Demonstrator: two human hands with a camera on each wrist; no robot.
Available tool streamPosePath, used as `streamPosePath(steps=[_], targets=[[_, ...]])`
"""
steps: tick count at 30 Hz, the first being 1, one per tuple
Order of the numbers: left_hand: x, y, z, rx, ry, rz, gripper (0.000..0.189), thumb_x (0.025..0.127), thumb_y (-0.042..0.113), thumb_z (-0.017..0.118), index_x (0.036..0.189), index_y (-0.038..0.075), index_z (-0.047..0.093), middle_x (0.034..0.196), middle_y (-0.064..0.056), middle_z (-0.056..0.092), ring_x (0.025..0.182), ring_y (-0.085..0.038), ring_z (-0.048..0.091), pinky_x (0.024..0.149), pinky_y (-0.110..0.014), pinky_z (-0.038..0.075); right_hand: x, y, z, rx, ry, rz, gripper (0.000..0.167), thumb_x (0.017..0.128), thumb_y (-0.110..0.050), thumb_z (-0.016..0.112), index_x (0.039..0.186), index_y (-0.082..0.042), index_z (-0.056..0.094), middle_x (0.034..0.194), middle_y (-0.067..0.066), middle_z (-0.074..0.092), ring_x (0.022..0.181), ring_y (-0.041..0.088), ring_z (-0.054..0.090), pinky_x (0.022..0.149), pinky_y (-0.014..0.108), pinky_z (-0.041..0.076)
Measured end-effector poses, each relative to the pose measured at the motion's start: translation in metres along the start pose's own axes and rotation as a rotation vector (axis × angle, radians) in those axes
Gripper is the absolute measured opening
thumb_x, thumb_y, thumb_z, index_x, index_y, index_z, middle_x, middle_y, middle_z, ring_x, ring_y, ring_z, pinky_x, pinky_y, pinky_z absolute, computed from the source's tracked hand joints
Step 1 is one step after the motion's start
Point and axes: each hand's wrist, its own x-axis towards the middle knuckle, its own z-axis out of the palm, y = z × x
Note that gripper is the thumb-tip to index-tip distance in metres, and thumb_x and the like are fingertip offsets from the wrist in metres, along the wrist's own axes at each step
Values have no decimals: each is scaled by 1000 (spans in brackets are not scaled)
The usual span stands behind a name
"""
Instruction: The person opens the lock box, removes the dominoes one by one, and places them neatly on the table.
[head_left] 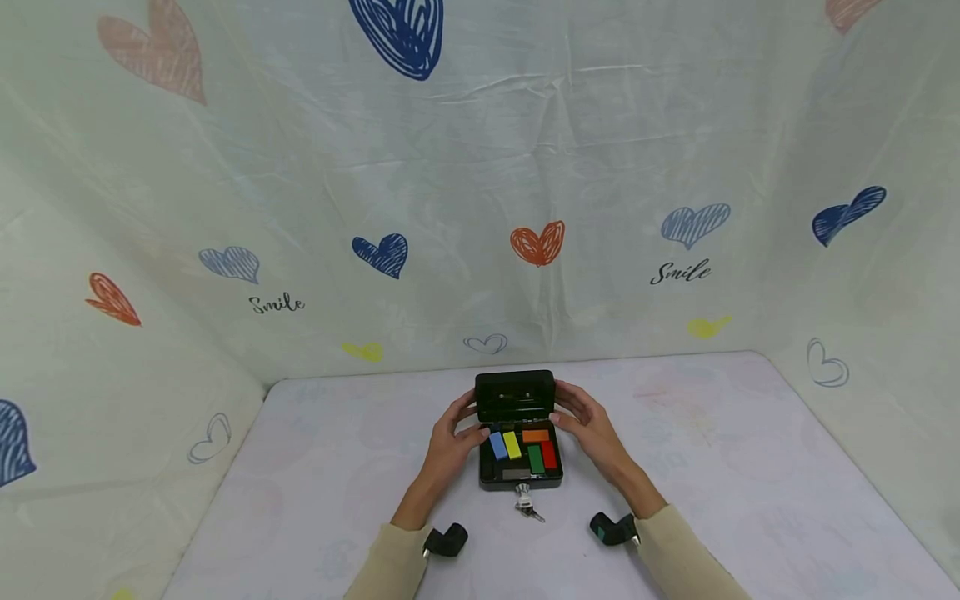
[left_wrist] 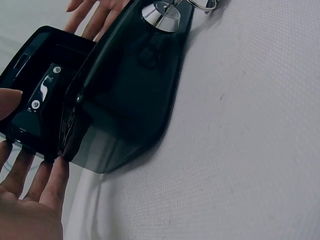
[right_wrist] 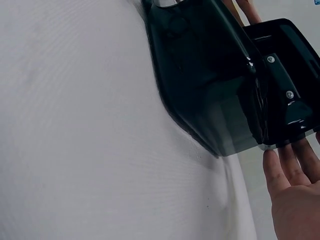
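Observation:
A small black cash box [head_left: 489, 481] stands on the table with its lid [head_left: 515, 380] raised. In the head view my left hand [head_left: 446, 446] holds the lid's left side, the thumb in front near the box's corner. My right hand [head_left: 596, 433] holds the lid's right side the same way. Nearly straight fingertips rest at the lid's edge in both wrist views. Inside the box lie a blue block [head_left: 498, 446], a yellow block [head_left: 512, 445], an orange block [head_left: 536, 436], a red block [head_left: 549, 455] and a green block [head_left: 536, 458].
Keys [head_left: 530, 511] hang from the silver lock [head_left: 523, 492] on the box's front. The white table [head_left: 337, 467] meets a heart-printed curtain [head_left: 457, 183] behind the box. Black wrist-camera mounts [head_left: 447, 540] project inward from the sleeves [head_left: 390, 567].

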Motion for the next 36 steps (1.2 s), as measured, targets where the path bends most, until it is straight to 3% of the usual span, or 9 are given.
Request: streamPosePath(steps=[6, 22, 36], targets=[[1, 2, 0, -6, 3, 7, 70, 93, -5, 68, 158, -4, 41, 160, -25, 45, 142, -45, 47, 116, -52, 49, 1, 1, 0, -1, -29, -17, 63, 104, -11, 64, 162, -4, 38, 164, 20, 43, 152, 41, 40, 124, 59, 37], [-2, -1, 0, 4, -8, 6, 71, 95, -4, 70, 159, -4, 39, 162, -26, 41, 143, -47, 46, 118, -55, 47, 0, -4, 2, -49, -139, 57, 80, 104, -13, 64, 170, -11, 18, 173, 17, 26, 159, 42, 27, 128, 59, 28], [-5, -4, 2, -16, -4, -37, 72, 94, -5, 70, 159, 0, 41, 162, -21, 43, 144, -44, 46, 120, -56, 44, -4, -4, 1, -54, -155, 77, 80, 105, -14, 63, 170, -11, 17, 174, 18, 23, 159, 44, 25, 125, 62, 32]])
